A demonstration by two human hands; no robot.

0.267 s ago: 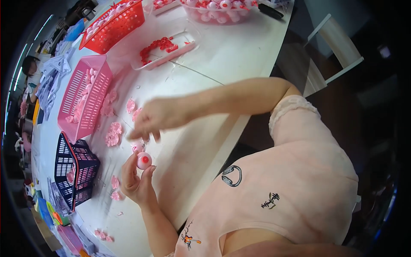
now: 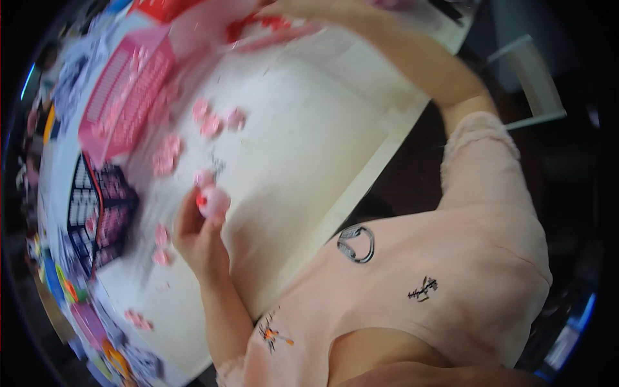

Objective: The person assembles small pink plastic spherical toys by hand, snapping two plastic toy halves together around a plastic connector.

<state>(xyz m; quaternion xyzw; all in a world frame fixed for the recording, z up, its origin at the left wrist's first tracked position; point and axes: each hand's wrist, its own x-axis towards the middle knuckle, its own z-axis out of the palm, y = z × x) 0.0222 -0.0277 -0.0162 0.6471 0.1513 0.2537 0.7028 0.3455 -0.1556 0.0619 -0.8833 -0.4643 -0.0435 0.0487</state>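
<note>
Pink ball (image 2: pixel 216 202), red-spotted: over tabletop (image 2: pixel 309 109), in fingertip grip of left hand (image 2: pixel 201 244). Right hand (image 2: pixel 276 9): near red pieces (image 2: pixel 237 30); blurred, grip undeterminable. Risk: rounded ball could slip should pinch loosen.

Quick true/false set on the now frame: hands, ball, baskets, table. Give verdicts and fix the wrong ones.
1. The left hand holds a pink ball. True.
2. Both hands are on that ball. False: the right hand is apart from it, blurred, near the red pieces at the picture's top.
3. Loose pink pieces lie on the white table. True.
4. Every basket in view is pink. False: a dark blue basket stands beside the pink basket.
</note>
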